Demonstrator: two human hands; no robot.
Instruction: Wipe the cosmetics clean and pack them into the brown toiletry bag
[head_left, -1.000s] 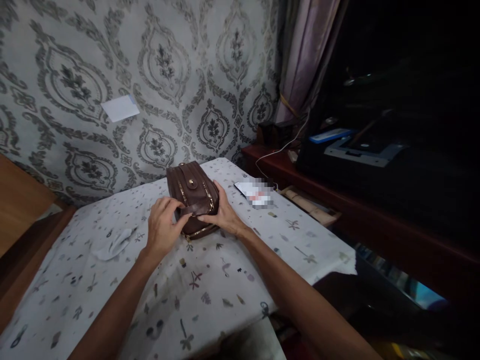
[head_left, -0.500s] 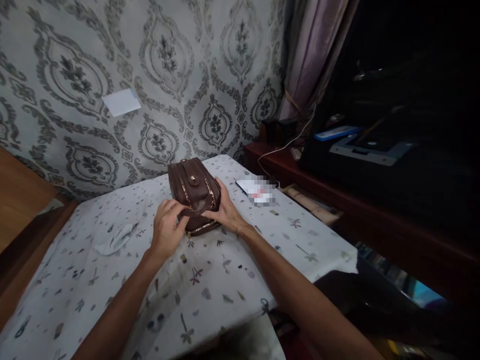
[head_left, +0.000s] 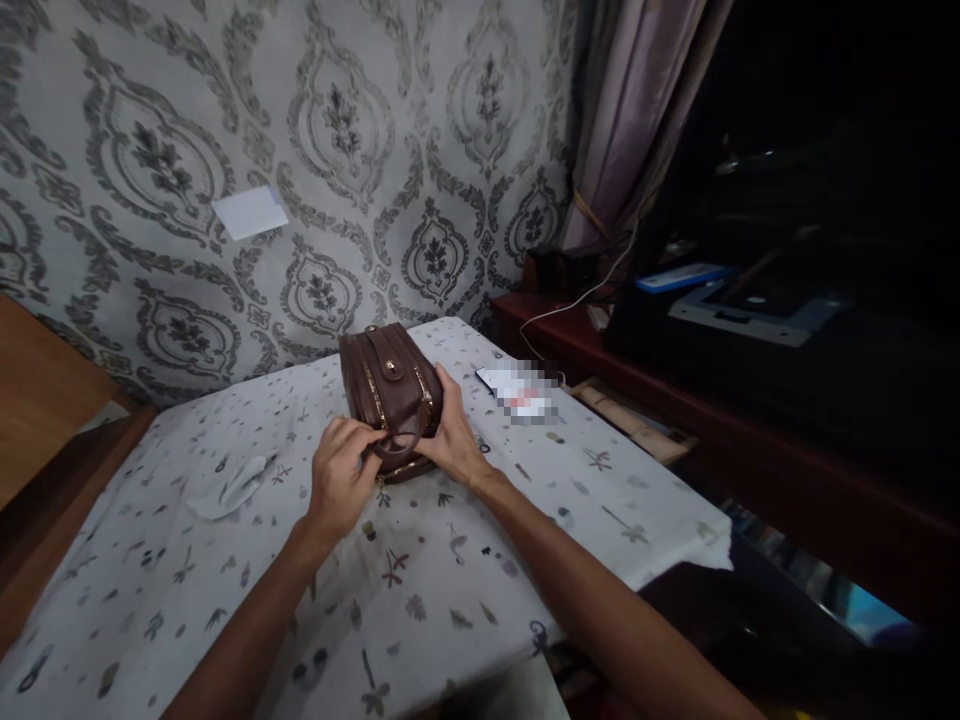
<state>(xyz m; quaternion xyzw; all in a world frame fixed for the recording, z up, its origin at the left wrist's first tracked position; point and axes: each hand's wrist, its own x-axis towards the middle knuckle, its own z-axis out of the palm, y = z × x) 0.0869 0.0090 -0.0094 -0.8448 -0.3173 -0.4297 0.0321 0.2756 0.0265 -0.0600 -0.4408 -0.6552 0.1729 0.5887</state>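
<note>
A brown leather bag (head_left: 390, 385) with gold-toned zippers and a round metal snap on its top strap sits on the table, its near end facing me. At that near end, my left hand (head_left: 345, 470) pinches the bag's brown handle (head_left: 421, 430) close to the left zipper; whether it also grips a zipper pull is hidden. My right hand (head_left: 454, 430) is wrapped round the right side of the bag, thumb laid across the front under the looped handle. Its other fingers are mostly hidden behind the bag.
A patterned white cloth (head_left: 405, 600) covers the table. A phone (head_left: 517, 390) with a blurred screen lies right of the bag. To the left is a white crumpled item (head_left: 236, 485). A dark red cabinet (head_left: 750, 440) with a white cable (head_left: 574, 298) stands along the right.
The handle has shifted from lying across the bag's front to curving up at the right. My left fingers have moved slightly in at the left zipper. The view has shifted a little.
</note>
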